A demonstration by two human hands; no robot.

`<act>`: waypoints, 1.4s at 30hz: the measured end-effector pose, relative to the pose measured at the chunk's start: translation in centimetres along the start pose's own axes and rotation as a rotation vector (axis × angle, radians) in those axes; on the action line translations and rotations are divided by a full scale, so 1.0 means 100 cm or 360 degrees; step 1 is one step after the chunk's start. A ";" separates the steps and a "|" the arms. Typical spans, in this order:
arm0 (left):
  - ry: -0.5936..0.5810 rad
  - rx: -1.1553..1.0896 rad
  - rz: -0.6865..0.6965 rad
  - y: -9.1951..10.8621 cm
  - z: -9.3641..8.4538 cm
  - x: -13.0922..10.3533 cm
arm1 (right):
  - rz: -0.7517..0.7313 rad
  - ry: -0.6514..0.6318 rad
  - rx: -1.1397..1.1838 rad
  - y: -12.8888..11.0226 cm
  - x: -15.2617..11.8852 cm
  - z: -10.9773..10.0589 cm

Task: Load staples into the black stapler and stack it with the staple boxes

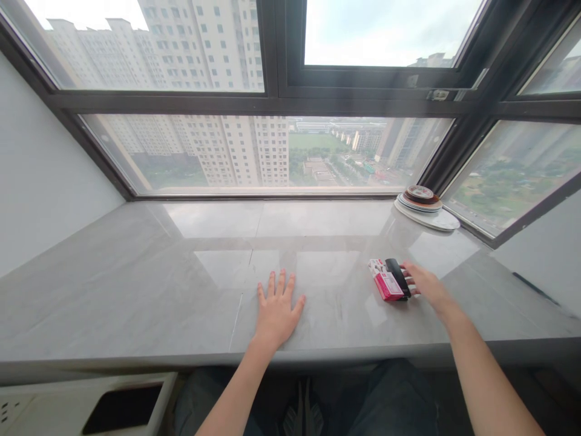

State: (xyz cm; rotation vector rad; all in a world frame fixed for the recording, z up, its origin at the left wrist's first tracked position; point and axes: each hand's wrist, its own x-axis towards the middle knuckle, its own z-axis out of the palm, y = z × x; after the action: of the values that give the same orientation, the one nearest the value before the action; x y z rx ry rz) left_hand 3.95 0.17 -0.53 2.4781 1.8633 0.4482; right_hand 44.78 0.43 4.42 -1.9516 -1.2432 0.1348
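Note:
My left hand [278, 316] lies flat on the grey marble sill [136, 284], palm down with its fingers spread, holding nothing. To the right, a small pink-and-white box [385, 281] rests on the same surface. A black object shaped like a stapler [398, 278] stands directly against the box's right side. My right hand [424, 283] is at the right side of this black object, its fingers apart and their tips at or touching its edge. Whether the fingertips press on it is hard to make out.
A stack of plates [424, 209] sits in the far right corner by the window frame [272, 104]. A thin dark strip [535, 287] runs along the right wall. Below the sill at left is a pale unit with a dark phone-like rectangle [123, 409].

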 end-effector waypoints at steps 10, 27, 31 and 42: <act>-0.0011 -0.0126 -0.0082 0.000 -0.004 0.005 | 0.0225 -0.0786 0.0696 -0.066 -0.061 0.064; 0.0063 -0.0336 -0.0452 0.021 -0.028 0.022 | 0.0219 -0.0579 0.0753 -0.100 -0.108 0.103; 0.0159 -0.0412 -0.0532 -0.010 -0.038 0.024 | 0.0233 -0.0529 0.0751 -0.085 -0.114 0.094; 0.0177 -0.0369 -0.0663 -0.073 -0.045 0.060 | 0.0179 -0.0490 0.0726 -0.086 -0.118 0.095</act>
State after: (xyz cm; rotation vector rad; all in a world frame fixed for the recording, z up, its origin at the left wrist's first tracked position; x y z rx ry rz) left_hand -2.48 7.19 3.83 1.8901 2.1503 0.7418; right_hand 28.14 -1.98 0.11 -1.6352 -1.1662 0.7347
